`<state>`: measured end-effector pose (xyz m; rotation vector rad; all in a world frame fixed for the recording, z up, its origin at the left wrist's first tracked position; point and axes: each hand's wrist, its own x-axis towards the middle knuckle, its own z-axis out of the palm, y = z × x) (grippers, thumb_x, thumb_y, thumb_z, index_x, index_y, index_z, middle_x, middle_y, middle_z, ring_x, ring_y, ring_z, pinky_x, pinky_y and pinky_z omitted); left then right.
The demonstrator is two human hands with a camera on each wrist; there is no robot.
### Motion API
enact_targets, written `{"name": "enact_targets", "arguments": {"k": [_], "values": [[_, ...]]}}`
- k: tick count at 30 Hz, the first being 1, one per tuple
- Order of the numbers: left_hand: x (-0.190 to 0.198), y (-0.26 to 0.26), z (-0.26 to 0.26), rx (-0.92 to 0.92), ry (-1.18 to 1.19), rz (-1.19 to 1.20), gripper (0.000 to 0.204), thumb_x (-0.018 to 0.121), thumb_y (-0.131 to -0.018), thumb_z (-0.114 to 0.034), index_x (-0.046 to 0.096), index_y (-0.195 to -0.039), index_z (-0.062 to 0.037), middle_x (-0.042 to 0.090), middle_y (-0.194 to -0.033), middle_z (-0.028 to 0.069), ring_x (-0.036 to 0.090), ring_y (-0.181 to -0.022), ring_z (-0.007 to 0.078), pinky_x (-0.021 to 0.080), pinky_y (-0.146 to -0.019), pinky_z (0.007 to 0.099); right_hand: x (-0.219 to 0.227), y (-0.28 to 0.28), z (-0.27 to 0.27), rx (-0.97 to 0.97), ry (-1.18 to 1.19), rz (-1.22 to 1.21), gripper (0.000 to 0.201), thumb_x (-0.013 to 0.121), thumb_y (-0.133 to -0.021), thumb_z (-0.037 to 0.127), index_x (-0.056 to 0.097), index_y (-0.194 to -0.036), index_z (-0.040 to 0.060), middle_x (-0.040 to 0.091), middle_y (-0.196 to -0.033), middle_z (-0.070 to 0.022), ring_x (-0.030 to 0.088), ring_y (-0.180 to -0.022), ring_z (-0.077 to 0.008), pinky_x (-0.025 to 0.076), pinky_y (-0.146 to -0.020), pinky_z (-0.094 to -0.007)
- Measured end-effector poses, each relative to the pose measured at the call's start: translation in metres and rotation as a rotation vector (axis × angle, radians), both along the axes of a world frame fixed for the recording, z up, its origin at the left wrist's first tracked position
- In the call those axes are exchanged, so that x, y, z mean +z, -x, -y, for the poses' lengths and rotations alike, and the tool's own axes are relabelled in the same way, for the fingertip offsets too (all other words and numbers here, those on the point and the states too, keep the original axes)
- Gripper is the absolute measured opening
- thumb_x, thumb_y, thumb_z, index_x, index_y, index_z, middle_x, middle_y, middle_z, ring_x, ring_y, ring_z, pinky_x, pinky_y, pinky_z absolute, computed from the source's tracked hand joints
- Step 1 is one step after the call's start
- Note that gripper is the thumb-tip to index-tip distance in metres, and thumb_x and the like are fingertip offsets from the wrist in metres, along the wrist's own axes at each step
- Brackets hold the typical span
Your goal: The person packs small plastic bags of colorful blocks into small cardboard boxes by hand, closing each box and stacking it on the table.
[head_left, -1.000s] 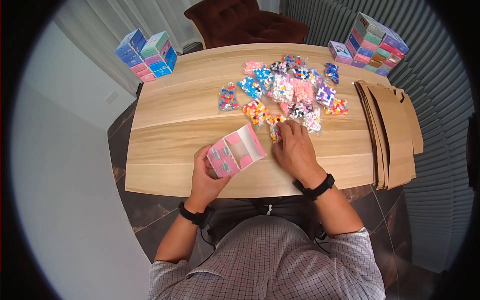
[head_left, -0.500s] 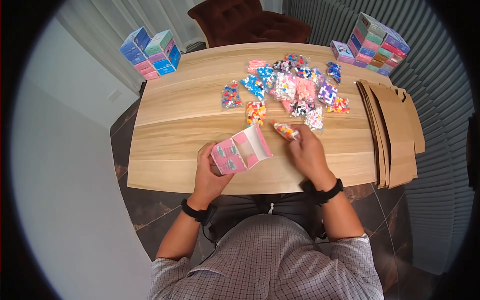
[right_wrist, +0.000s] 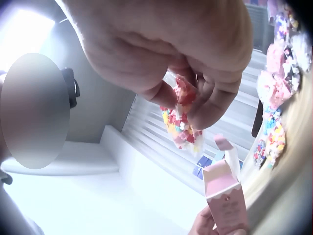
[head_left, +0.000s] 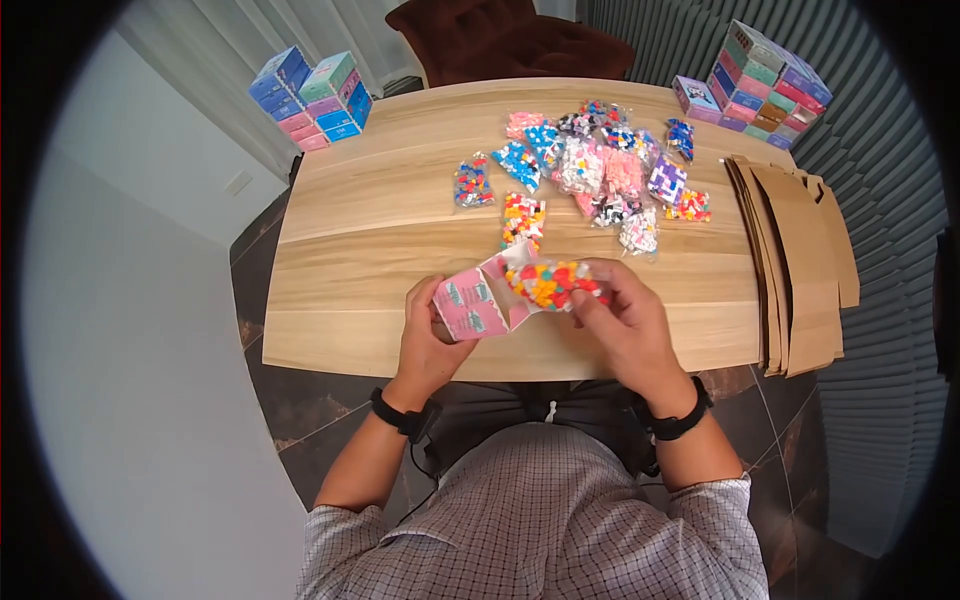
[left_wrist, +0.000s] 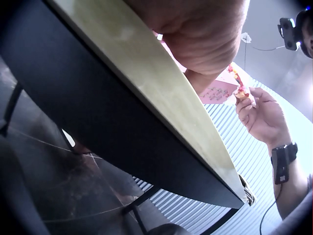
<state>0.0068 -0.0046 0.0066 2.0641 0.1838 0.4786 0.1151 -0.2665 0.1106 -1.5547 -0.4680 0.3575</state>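
Observation:
In the head view my left hand (head_left: 428, 338) grips a small pink box (head_left: 470, 305) from its left side. The box is tilted, and its flaps stand open toward the right. My right hand (head_left: 632, 318) pinches a clear bag of red, yellow, white and teal bricks (head_left: 545, 284) right at the open end, where the bag overlaps a flap. Seen from the right wrist, the bag (right_wrist: 180, 122) hangs between thumb and fingers, with the open box (right_wrist: 224, 191) below it. The left wrist view shows the right hand (left_wrist: 264, 115) holding the bag beside the box.
Behind the box lies a pile of bagged bricks (head_left: 622, 172), with another red and yellow bag (head_left: 523, 215) nearest. Boxes are stacked at the far left (head_left: 335, 95) and far right (head_left: 770, 85). Flat brown paper bags (head_left: 795, 265) lie along the right edge; a brown chair (head_left: 510, 45) stands beyond.
My right hand has picked up the red and yellow bag from the table and brought it left to the box's open end. My left hand has kept its grip on the box.

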Motion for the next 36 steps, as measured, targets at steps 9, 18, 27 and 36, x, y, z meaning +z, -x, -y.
{"name": "enact_targets", "arguments": {"k": [9, 18, 27, 36], "values": [[0.003, 0.000, 0.000, 0.024, -0.115, 0.002, 0.097, 0.094, -0.074, -0.005, 0.037, -0.152, -0.0044, 0.043, -0.149, 0.0190, 0.054, -0.135, 0.0332, 0.051, -0.110, 0.0396, 0.014, -0.008, -0.016, -0.091, 0.342, 0.255, 0.029, 0.070, -0.099, 0.017, 0.064, -0.118, -0.0041, 0.069, -0.077, -0.0181, 0.066, -0.064, -0.0273, 0.050, -0.061, -0.0381], [0.002, -0.001, 0.000, -0.009, -0.022, 0.023, 0.096, 0.093, -0.073, -0.004, 0.037, -0.152, -0.0053, 0.043, -0.149, 0.0188, 0.053, -0.137, 0.0333, 0.051, -0.110, 0.0401, 0.000, -0.007, -0.023, -0.098, 0.247, 0.150, 0.027, 0.072, -0.099, 0.018, 0.066, -0.115, -0.0027, 0.073, -0.083, -0.0213, 0.072, -0.071, -0.0322, 0.055, -0.065, -0.0385], [0.011, 0.000, 0.003, 0.010, -0.125, 0.031, 0.093, 0.092, -0.073, -0.006, 0.040, -0.150, -0.0053, 0.046, -0.148, 0.0192, 0.051, -0.138, 0.0344, 0.050, -0.110, 0.0402, -0.015, -0.003, -0.053, -0.034, 0.307, 0.462, 0.019, 0.074, -0.096, 0.018, 0.077, -0.098, -0.0003, 0.067, -0.089, -0.0194, 0.068, -0.083, -0.0390, 0.054, -0.072, -0.0472], [0.003, 0.000, 0.002, 0.008, -0.046, 0.039, 0.093, 0.093, -0.074, -0.007, 0.041, -0.150, -0.0053, 0.047, -0.147, 0.0191, 0.051, -0.138, 0.0354, 0.048, -0.112, 0.0412, -0.022, -0.004, -0.055, 0.057, 0.358, 0.583, 0.027, 0.076, -0.094, 0.018, 0.076, -0.117, 0.0029, 0.064, -0.090, -0.0175, 0.066, -0.090, -0.0362, 0.054, -0.078, -0.0450]]}}
